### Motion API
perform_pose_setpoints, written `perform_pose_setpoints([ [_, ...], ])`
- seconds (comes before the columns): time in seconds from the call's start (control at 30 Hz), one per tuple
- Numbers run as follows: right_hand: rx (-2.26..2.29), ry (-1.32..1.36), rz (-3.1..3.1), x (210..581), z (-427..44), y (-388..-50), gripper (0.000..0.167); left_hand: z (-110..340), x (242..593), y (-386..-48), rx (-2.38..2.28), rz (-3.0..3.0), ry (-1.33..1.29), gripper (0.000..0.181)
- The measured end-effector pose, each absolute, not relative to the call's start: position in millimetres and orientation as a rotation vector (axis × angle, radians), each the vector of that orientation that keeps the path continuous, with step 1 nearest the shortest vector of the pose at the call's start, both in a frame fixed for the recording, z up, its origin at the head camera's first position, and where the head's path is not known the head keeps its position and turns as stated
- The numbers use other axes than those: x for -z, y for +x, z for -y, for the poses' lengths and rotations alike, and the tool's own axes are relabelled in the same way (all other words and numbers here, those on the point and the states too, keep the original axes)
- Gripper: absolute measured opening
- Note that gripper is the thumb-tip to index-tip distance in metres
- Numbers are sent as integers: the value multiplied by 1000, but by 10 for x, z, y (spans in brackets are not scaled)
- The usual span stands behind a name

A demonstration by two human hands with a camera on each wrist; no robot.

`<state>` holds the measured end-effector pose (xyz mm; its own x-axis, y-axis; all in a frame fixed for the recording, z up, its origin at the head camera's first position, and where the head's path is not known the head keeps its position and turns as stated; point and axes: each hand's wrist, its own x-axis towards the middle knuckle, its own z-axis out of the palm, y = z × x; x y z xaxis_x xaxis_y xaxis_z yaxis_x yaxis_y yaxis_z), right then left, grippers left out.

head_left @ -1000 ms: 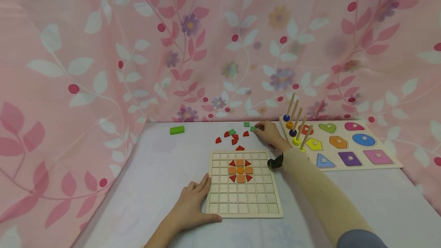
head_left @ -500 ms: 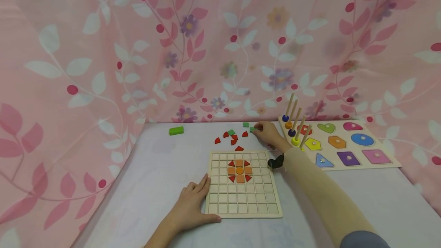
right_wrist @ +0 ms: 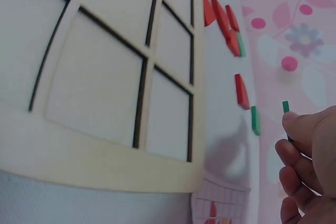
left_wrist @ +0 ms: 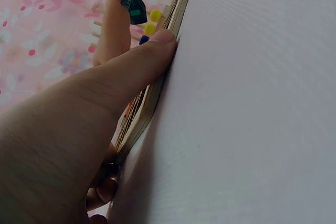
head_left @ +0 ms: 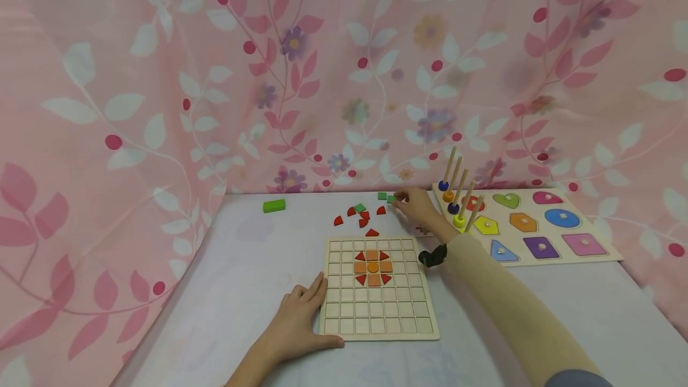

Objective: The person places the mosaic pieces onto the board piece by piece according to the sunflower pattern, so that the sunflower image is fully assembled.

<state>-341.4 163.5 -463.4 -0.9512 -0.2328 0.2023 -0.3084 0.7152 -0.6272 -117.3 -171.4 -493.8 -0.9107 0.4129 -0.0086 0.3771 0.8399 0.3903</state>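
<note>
My left hand (head_left: 297, 326) rests against the left edge and lower left corner of the wooden grid board (head_left: 378, 328), thumb on the near edge. In the left wrist view the thumb of that hand (left_wrist: 79, 108) lies along the board's edge (left_wrist: 149, 103). Beyond the board, my right hand (head_left: 420, 206) pinches a small green tile (head_left: 392, 199) between thumb and fingers; the right wrist view shows the green tile (right_wrist: 285, 106) sticking out past the thumb. On the board, orange squares surround an orange circle (head_left: 373, 267), with red triangles (head_left: 360, 256) at the corners.
Loose red pieces (head_left: 338, 220) and green squares (head_left: 382, 196) lie behind the board. A green block (head_left: 274, 205) is at the back left. At the right are a shape puzzle board (head_left: 516, 255) and upright pegs (head_left: 464, 184) with coloured beads. A floral curtain (head_left: 344, 76) hangs behind.
In the head view, the right hand and the green tile it pinches have shifted slightly left. The left hand stays at the board.
</note>
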Motion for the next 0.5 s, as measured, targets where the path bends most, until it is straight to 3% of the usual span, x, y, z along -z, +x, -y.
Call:
perform_pose_setpoints([
  [0.5,-1105,496,2698,4510,-1595,-3003,31,1720,4947,-1170,-607,-2914,617,133],
])
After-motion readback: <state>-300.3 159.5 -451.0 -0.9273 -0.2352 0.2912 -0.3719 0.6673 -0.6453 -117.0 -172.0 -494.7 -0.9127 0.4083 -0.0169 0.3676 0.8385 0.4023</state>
